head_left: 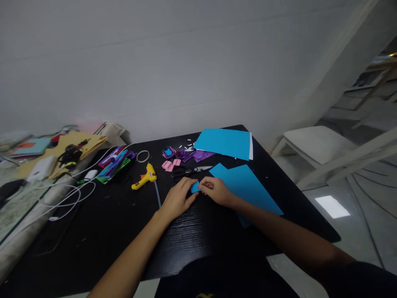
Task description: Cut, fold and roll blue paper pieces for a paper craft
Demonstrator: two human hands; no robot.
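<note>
A small piece of blue paper (195,187) lies low over the black tabletop, between my two hands. My left hand (179,198) steadies it from the left, with fingers along its upper edge and the thumb below. At its right edge, my right hand (214,190) pinches the paper with curled fingers. Just beyond my hands lie scissors (201,168) with dark handles, blades pointing right. Large blue sheets (248,184) rest partly under my right forearm.
Left of my hands are a yellow glue gun (145,178) and a tape roll (143,156). Pink paper pieces (171,164), purple pieces (201,155) and a blue sheet stack (225,141) lie farther back. White cables (77,194) loop at left; a white chair (319,142) stands right.
</note>
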